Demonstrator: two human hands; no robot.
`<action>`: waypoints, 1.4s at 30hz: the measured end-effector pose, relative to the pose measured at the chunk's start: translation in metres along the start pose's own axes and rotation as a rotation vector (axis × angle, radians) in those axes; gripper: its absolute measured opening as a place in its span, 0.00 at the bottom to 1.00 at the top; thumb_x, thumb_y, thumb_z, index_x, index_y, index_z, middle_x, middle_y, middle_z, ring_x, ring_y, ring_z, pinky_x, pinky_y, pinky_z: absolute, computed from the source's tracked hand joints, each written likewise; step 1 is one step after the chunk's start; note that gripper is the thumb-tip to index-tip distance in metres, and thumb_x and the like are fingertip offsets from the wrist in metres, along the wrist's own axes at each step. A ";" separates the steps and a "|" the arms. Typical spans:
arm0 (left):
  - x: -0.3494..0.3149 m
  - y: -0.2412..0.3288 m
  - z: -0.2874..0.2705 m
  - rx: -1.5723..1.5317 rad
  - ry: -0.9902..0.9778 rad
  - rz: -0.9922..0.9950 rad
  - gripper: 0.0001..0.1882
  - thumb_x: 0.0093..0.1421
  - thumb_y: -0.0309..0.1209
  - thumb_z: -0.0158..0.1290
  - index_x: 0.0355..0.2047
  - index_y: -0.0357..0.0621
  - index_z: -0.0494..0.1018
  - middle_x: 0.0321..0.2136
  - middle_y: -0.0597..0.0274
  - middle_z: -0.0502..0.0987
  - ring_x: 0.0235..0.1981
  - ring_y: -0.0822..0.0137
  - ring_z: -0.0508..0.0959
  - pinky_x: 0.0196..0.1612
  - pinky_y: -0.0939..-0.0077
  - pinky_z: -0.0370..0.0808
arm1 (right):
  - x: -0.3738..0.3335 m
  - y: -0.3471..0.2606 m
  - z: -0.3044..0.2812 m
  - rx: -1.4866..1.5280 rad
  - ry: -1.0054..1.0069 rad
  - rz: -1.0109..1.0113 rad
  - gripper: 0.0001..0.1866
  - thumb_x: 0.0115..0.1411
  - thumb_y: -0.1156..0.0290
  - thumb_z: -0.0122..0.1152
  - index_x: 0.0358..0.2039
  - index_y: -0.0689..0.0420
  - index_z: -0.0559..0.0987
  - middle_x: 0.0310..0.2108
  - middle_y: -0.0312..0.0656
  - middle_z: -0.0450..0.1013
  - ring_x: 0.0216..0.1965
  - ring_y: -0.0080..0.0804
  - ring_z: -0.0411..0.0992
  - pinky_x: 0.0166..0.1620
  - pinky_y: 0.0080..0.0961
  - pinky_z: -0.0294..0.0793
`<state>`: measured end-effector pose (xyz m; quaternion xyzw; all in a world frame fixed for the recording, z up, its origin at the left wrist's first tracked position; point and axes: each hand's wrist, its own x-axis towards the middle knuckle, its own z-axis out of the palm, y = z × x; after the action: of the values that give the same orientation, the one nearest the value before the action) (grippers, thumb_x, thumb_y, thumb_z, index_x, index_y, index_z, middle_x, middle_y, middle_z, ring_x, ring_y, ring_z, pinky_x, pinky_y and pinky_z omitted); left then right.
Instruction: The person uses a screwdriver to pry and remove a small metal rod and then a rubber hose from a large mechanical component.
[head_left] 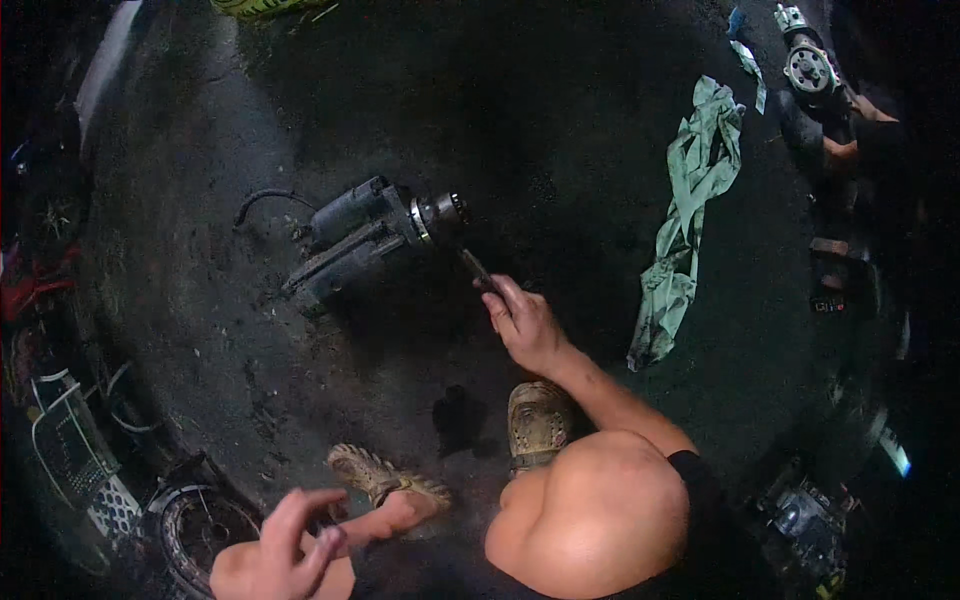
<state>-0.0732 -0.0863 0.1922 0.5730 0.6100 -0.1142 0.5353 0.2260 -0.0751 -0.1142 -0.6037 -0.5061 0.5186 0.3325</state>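
Note:
My right hand (527, 322) is closed round a short, narrow metal tool (476, 266); its kind is hard to make out. The tool points at a dark starter motor (365, 235), just short of its gear end. That motor lies on its side on the floor, its toothed pinion (452, 208) facing right and a black cable (268, 194) bending off at the left. Low at the left, my left hand (298, 545) hovers near my knee, fingers loosely bent and apart from the thumb, with nothing seen in it.
A crumpled pale green cloth (690, 220) lies on the dark floor (480, 110) at right. Another person's hands (850, 150) are beside a machine with a round pulley (810, 70). A spoked wheel (205, 530) and a perforated metal part (105, 490) stand at lower left.

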 end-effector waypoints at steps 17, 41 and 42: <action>0.034 -0.027 -0.002 -0.018 -0.129 0.159 0.23 0.61 0.34 0.59 0.55 0.38 0.73 0.41 0.46 0.76 0.43 0.47 0.78 0.49 0.61 0.74 | -0.046 -0.040 -0.049 0.002 -0.061 0.091 0.32 0.69 0.76 0.48 0.72 0.56 0.54 0.43 0.47 0.77 0.34 0.33 0.75 0.41 0.32 0.77; 0.044 -0.056 -0.006 0.227 -0.071 0.071 0.24 0.65 0.34 0.56 0.60 0.43 0.70 0.48 0.43 0.74 0.50 0.42 0.75 0.52 0.54 0.72 | -0.007 -0.054 -0.031 -0.086 -0.168 0.101 0.26 0.69 0.68 0.55 0.67 0.50 0.68 0.27 0.39 0.75 0.28 0.21 0.72 0.34 0.27 0.74; 0.043 -0.054 -0.005 0.261 -0.055 0.077 0.27 0.61 0.35 0.60 0.60 0.44 0.71 0.40 0.48 0.74 0.43 0.44 0.76 0.47 0.56 0.73 | -0.004 -0.056 -0.027 -0.047 -0.178 0.078 0.24 0.69 0.67 0.55 0.66 0.51 0.69 0.26 0.37 0.73 0.27 0.19 0.71 0.33 0.26 0.72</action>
<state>-0.1105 -0.0747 0.1345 0.6573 0.5526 -0.1877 0.4767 0.2373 -0.0610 -0.0544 -0.5820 -0.5219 0.5707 0.2514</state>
